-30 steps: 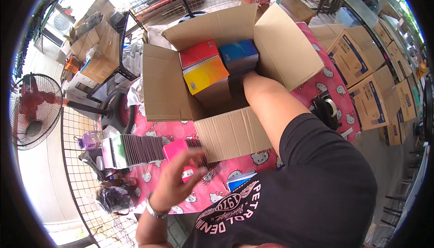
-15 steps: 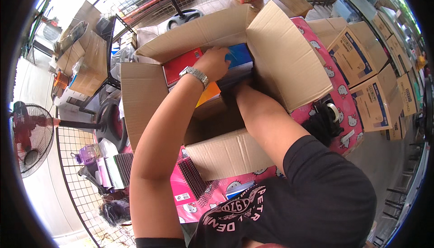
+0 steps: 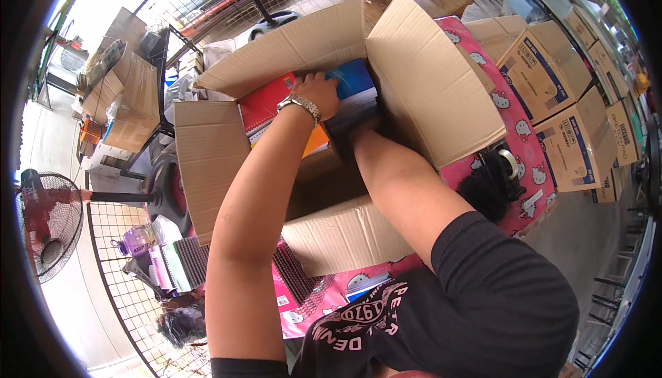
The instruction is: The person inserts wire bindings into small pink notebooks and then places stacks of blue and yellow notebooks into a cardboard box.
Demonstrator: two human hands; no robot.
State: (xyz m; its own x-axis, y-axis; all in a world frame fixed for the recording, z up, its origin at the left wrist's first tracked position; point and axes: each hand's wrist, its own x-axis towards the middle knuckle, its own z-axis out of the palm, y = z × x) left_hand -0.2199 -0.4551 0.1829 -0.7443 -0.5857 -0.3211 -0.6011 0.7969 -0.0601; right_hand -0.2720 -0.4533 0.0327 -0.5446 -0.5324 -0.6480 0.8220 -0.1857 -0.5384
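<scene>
Both arms reach into the open cardboard box (image 3: 207, 164) standing on the desk (image 3: 514, 130), which wears a pink cartoon-print cover. The left hand (image 3: 318, 94), with a metal wristwatch (image 3: 301, 104), rests its fingers on the blue notebook (image 3: 353, 80) at the box's far side, just beside a red notebook (image 3: 265, 105); whether its grip is clenched on the book I cannot tell. The right hand is sunk out of sight inside the box. Spiral notebooks (image 3: 293, 278) lie at the desk's near edge.
</scene>
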